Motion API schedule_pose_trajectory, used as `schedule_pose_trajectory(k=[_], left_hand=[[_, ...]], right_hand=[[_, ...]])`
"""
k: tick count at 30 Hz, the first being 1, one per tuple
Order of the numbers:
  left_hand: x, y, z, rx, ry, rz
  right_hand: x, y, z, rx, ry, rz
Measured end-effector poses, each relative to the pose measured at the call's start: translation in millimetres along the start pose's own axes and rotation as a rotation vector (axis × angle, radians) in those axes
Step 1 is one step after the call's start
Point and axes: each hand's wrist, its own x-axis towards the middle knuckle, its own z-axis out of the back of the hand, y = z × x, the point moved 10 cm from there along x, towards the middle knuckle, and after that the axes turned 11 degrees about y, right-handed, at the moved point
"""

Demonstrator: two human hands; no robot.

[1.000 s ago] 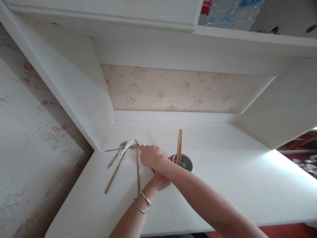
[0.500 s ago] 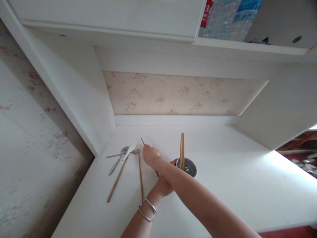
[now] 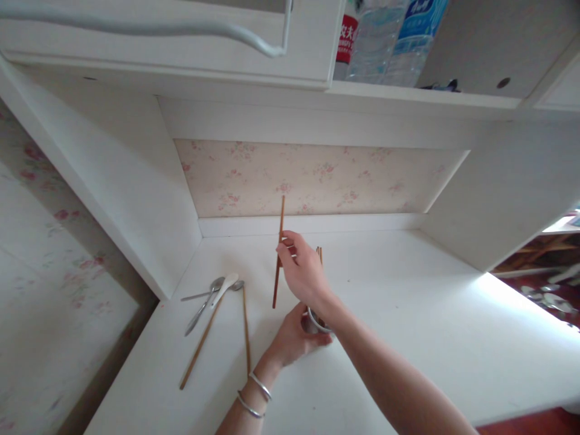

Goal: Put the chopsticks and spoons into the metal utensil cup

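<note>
Pinched upright in my right hand (image 3: 302, 266) is a brown wooden chopstick (image 3: 277, 281), lifted above the counter. My left hand (image 3: 296, 335) wraps round a metal utensil holder (image 3: 312, 326), partly hidden behind my right wrist. Tips of several chopsticks (image 3: 319, 254) show behind my right hand, above the holder. To the left, a white spoon (image 3: 225, 289) lies across metal spoons (image 3: 199, 315). One loose chopstick (image 3: 199, 350) slants below the spoons, and another chopstick (image 3: 246, 332) lies nearer my left wrist.
The white counter (image 3: 385, 362) runs under a shelf holding plastic bottles (image 3: 376, 42). A white side panel (image 3: 122, 169) stands at the left, and a cabinet door handle (image 3: 181, 27) juts out at the top. Flowered wallpaper (image 3: 326, 175) covers the back.
My right hand has raised the chopstick off the counter, turned it upright and carried it right, towards the holder. My left hand still grips the holder. The view has shifted slightly.
</note>
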Motion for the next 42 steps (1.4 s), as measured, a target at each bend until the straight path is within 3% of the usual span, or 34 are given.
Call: schedule_pose_trajectory(k=[5, 7, 10, 14, 19, 25, 30, 34, 38, 42], left_hand=[[2, -5, -2.7, -0.05, -0.012, -0.013], [2, -7, -3.4, -0.059, -0.012, -0.015], [3, -7, -3.2, -0.067, -0.013, -0.027], [6, -2, -2.4, -0.073, -0.003, -0.053], [8, 6, -0.7, -0.092, 0.009, -0.051], [10, 10, 0.0, -0.118, 0.013, -0.053], [10, 12, 0.7, -0.121, 0.015, -0.049], [9, 7, -3.8, -0.11, 0.057, -0.039], [8, -2, -8.9, -0.105, 0.101, -0.043], [7, 0, -4.8, -0.079, 0.086, -0.047]], right_hand=[[-34, -47, 77, 0.2, -0.301, -0.09], [-48, -66, 94, 0.201, -0.358, -0.11], [-67, -91, 102, 0.181, -0.367, -0.149], [-86, -115, 92, 0.146, -0.289, -0.239], [-96, -125, 70, 0.085, -0.148, -0.33], [-99, -131, 57, 0.077, -0.091, -0.362], [-99, -127, 58, 0.115, -0.083, -0.288], [-101, -149, 51, 0.387, -0.077, -0.321], [-104, -177, 16, 0.895, 0.028, -0.376], [-117, -189, -15, 1.19, 0.115, -0.422]])
